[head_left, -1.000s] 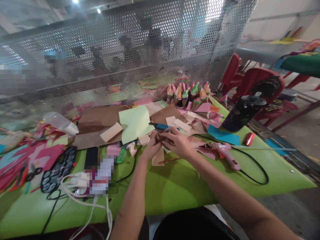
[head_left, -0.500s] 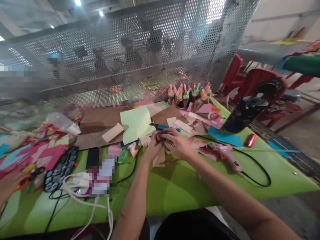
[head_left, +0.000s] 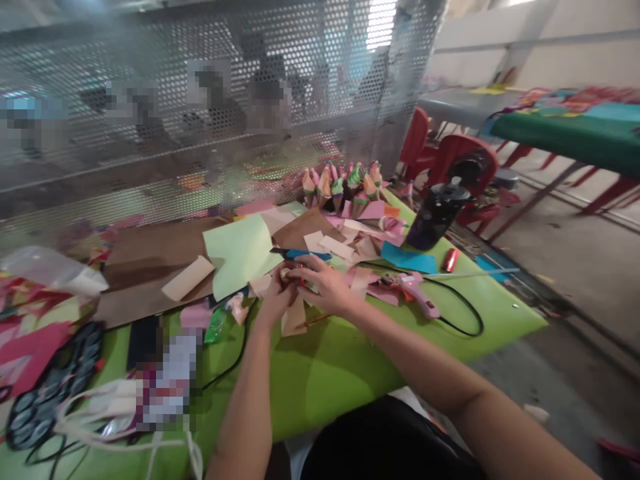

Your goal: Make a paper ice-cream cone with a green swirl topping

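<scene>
My left hand (head_left: pixel 273 300) and my right hand (head_left: pixel 327 283) meet over the paper scraps, fingers closed around a small brown piece (head_left: pixel 287 275). Fingers cover most of it, so I cannot make out its exact kind. Just behind them lies a blue-handled tool (head_left: pixel 309 255) with a dark end. A tan paper strip (head_left: pixel 294 319) and a thin brown stick (head_left: pixel 317 321) rest below my hands. To the right, a pink hot glue gun (head_left: pixel 420 295) lies on its side, its black cord looping across the green tabletop (head_left: pixel 345 373).
Several paper ice-cream cones (head_left: pixel 340 190) stand at the back, near a perforated metal screen (head_left: pixel 320 100). A dark tumbler (head_left: pixel 436 217) and a red cylinder (head_left: pixel 451 260) stand at the right. A black paint palette (head_left: pixel 55 380), white cables (head_left: pixel 75 427) and brown paper (head_left: pixel 150 257) occupy the left.
The view has turned right, so the table's contents appear further left. A co-worker's hand with scissors at the far left has gone out of view. My hands stay together on the small piece.
</scene>
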Available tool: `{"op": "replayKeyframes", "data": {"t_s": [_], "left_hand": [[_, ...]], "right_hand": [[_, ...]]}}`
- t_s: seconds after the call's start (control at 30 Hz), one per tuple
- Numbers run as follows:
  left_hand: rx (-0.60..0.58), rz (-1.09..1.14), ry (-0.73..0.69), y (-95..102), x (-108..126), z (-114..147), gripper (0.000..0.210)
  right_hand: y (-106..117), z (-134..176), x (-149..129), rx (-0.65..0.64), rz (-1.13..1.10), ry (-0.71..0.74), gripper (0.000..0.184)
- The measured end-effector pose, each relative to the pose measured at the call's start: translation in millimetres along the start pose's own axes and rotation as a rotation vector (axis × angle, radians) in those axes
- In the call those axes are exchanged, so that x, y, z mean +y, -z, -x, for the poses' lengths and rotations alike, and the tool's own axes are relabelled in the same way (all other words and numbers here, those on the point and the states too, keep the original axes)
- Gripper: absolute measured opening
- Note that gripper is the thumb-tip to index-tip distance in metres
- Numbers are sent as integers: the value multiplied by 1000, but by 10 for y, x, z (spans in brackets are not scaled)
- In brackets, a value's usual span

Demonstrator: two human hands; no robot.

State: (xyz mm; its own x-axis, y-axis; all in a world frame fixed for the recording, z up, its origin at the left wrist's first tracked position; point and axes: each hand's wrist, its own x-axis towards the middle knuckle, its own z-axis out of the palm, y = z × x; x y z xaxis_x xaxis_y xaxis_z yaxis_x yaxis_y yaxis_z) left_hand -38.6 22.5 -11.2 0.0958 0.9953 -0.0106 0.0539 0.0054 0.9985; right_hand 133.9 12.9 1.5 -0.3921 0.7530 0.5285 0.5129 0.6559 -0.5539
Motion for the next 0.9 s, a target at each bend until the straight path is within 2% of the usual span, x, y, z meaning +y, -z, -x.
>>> {"op": "replayKeyframes", "data": {"t_s": [0.13,0.23,0.4,0.57,0.8,0.9], "left_hand": [[-11,10,-49,39,43,-19,44],[-7,-18,-53,54,70,-18,39],[40,-13,-58,92,90,-20,37],[111,-13,-95,182,95,-35,37],[167,147,-196,260,149,-18,38],[201,208,-221,275,180,-16,40]], "right_hand": [[53,-43,-18,44,1,-29,43],[115,-65,2,111,-19,-43,37],[236,-70,101,250,-104,-130,33],[294,-72,191,338,-137,-215,29],[280,-57,254,352,-136,-250,30],[274,-44,309,292,-62,-273,28]]}}
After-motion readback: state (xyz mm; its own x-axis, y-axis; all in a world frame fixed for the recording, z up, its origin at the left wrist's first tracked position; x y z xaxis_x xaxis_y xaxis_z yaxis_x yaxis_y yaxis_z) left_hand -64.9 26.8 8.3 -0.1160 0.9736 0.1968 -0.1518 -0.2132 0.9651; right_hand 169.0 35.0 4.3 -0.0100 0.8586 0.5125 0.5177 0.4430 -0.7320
